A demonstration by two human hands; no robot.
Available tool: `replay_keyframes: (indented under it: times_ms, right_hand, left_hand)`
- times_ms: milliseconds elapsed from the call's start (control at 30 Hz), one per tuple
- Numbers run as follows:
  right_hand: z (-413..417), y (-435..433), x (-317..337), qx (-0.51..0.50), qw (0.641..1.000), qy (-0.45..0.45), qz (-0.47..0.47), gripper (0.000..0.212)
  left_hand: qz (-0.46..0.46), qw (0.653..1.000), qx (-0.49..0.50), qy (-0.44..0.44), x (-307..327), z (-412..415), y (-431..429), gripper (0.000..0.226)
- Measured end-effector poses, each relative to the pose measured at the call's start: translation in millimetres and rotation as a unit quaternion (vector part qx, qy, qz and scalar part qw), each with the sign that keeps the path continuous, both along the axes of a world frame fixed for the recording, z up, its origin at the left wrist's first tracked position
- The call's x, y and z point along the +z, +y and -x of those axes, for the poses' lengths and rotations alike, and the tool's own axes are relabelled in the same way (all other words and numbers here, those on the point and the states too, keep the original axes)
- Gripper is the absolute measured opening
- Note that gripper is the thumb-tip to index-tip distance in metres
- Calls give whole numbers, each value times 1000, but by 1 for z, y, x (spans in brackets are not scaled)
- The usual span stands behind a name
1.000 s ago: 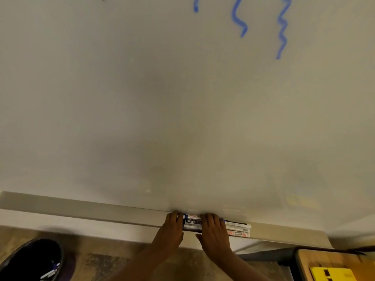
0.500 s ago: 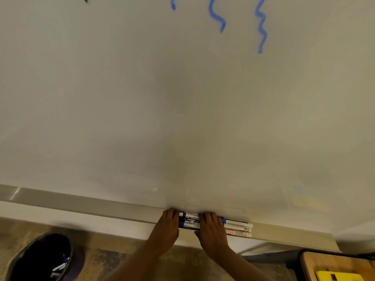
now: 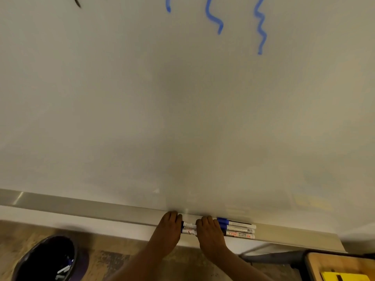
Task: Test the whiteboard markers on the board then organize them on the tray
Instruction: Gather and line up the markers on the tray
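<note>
Looked down the board (image 3: 182, 98) to the tray (image 3: 81, 207) along its lower edge. Found the markers (image 3: 238, 231) lying there lengthwise, packed side by side and touching (three countable, a fourth possibly hidden behind), with two blue caps (image 3: 222, 220) showing midway along the row and red print on the nearest barrel. Saw the left hand (image 3: 169, 226) laid over the left ends of the row, fingers (image 3: 172, 217) straight and flat, curled round nothing. Saw the right hand (image 3: 209, 228) just beside it, spread over the middle of the row in the same way, pressing down and gripping nothing. Noted blue squiggles (image 3: 260, 27) and a black stroke (image 3: 77, 3) high on the board, so judged the testing largely done and the squaring-up of the row to be the step in hand. Judged the markers light, stiff and smooth, round enough to roll off so shallow a ledge at a careless nudge. Would have pushed them flat-handed against the back of the tray, as here, for lining up. Would have lifted any single one by the middle of its barrel, between thumb and fingertips, never by the cap, likely to pop loose. Also made out a dark bin (image 3: 46, 258) on the floor (image 3: 113, 260) at lower left, and a wooden table (image 3: 324, 264) with something yellow (image 3: 345, 277) at lower right.
</note>
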State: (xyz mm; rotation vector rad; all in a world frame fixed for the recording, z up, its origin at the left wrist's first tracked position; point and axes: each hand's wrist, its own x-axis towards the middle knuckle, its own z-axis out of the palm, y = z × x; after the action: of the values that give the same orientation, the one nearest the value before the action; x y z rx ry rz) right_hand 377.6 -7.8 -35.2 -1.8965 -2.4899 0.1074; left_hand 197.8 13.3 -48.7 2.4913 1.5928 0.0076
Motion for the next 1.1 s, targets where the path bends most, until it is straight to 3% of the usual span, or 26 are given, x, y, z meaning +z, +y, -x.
replay_keyframes:
  times_ms: [133,300,500,867,1100]
  right_hand:
    - [1,2,3,13,1000,0,-4,48]
    - [4,1,8,37,999,26,-20,44]
    - [26,8,33,86,991,97,-46,43]
    - [84,33,86,171,955,214,-110,40]
    - [121,41,107,227,917,285,-162,47]
  left_hand:
    - [-32,998,-39,41,4,-5,1,40]
    - [-55,994,-73,57,19,-4,1,44]
    - [-82,995,-21,47,38,12,-5,47]
    - [-276,961,-12,-26,104,81,-5,21]
    - [-314,947,13,-58,122,138,-12,47]
